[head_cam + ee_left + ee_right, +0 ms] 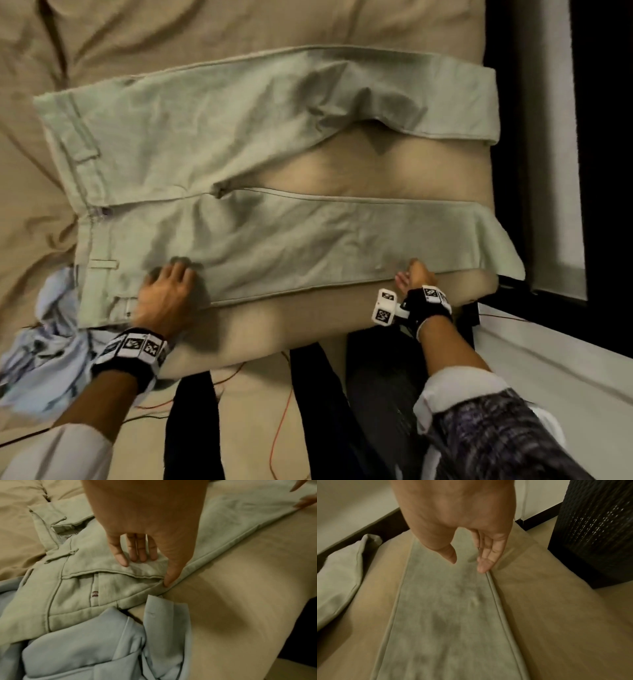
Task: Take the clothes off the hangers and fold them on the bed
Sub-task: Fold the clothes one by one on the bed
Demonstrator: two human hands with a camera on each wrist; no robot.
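Pale green trousers [239,164] lie spread flat on the tan bed [342,171], waistband to the left, both legs running right and splayed apart. My left hand [168,287] rests flat on the near hip by the front pocket [111,573], fingers [137,553] straight on the cloth. My right hand [412,274] hovers open over the near leg's lower seam [491,582], fingertips [483,566] just at its edge, holding nothing. The near leg [445,601] runs smooth under that hand.
A crumpled light blue shirt [44,342] lies under the waistband at the bed's near left corner [85,649]. The trouser cuffs reach the bed's right edge [493,205]. A dark woven basket [594,527] stands on the floor beside the bed. Orange cables [284,411] trail below.
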